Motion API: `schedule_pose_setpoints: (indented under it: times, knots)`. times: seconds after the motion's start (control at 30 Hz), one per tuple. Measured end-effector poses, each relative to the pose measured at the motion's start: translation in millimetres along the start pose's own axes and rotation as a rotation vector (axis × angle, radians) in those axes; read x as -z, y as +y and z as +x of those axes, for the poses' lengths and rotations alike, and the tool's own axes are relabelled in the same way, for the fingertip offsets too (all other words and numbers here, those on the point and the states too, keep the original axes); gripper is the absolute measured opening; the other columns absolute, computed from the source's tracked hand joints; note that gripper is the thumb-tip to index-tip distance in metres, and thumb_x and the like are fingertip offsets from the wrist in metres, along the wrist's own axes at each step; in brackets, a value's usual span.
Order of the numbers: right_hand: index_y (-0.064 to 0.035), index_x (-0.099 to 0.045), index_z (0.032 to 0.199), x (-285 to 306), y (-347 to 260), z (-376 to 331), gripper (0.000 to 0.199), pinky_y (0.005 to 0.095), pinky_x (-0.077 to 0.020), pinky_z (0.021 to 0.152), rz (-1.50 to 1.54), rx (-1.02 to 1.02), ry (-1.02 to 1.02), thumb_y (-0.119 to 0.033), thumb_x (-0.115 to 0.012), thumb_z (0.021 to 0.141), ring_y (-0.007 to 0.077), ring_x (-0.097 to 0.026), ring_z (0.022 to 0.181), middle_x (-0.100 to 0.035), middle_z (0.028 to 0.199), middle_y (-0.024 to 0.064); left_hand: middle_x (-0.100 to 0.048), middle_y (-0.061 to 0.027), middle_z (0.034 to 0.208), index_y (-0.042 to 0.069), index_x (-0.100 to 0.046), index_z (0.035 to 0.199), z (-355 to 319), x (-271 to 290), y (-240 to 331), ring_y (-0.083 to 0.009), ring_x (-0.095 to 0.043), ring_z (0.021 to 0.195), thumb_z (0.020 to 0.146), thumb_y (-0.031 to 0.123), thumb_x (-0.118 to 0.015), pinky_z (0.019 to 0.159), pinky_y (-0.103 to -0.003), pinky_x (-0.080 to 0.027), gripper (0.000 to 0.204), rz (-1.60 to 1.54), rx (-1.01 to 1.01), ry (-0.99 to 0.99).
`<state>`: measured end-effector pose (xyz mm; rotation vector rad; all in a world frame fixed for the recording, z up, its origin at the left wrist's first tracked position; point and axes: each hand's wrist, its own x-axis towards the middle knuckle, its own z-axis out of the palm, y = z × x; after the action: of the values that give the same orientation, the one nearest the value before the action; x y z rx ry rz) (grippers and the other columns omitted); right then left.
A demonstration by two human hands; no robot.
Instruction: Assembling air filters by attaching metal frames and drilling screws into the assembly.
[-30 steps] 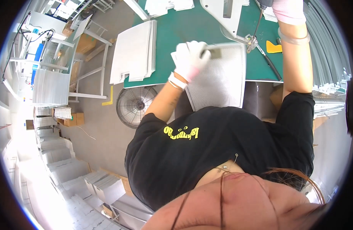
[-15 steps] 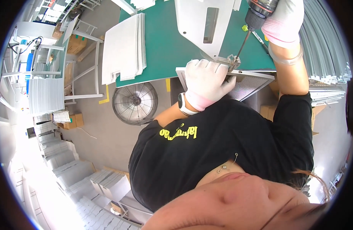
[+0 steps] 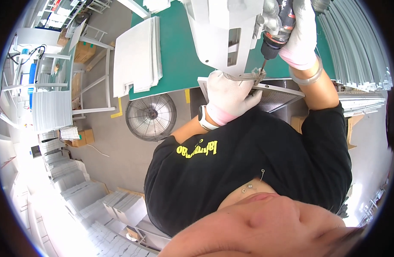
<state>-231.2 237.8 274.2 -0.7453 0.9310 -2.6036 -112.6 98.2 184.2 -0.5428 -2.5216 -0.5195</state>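
In my gloved right hand (image 3: 303,40) is a dark power drill (image 3: 277,35), its chuck turned down and its long bit slanting to a small clear fixture (image 3: 258,75). That fixture sits at the lower tip of a white machine (image 3: 218,38) with a slot in its housing. My gloved left hand (image 3: 229,95) grips the near edge of a white-framed mesh panel (image 3: 280,95), thumb toward the fixture. The panel juts out past the front edge of the green table. Whether the bit touches a screw is too small to tell.
On the green table (image 3: 180,55), a stack of white sheets (image 3: 137,55) stands at the left. Many thin pale strips (image 3: 355,47) are piled at the right. A round floor fan (image 3: 151,115) is below the table's front edge. Metal racks (image 3: 92,109) stand farther left.
My right hand and the drill have moved left and lower, toward the fixture. The white machine has come nearer and covers more of the view. My left hand stays on the panel.
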Motion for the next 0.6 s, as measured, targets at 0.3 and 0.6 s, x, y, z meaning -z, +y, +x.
schedule_pose_setpoints:
  times: [0.3, 0.6]
  knots:
    - [-0.0072, -0.052, 0.133, 63.8, 42.8, 30.0, 0.064, 0.0223, -0.0436, 0.051, 0.678, 0.243, -0.817, -0.062, -0.051, 0.099, 0.0143, -0.056, 0.057, -0.065, 0.086, 0.0065, -0.063, 0.0037, 0.074, 0.016, -0.076, 0.103, 2.7, -13.4, 6.2, -0.0165, -0.063, 0.065, 0.072, 0.028, -0.077, 0.056, -0.034, -0.045, 0.034, -0.16, -0.067, 0.062]
    - [-0.0081, -0.045, 0.145, 17.1, 11.0, -25.0, 0.065, 0.0263, -0.0524, 0.064, 0.404, 0.043, 0.043, -0.056, -0.051, 0.101, 0.016, -0.066, 0.077, -0.069, 0.113, 0.0099, -0.061, 0.0025, 0.072, 0.017, -0.077, 0.105, -5.9, -18.7, 1.7, -0.0167, -0.063, 0.064, 0.07, 0.029, -0.079, 0.057, -0.033, -0.047, 0.037, -0.134, -0.072, 0.15]
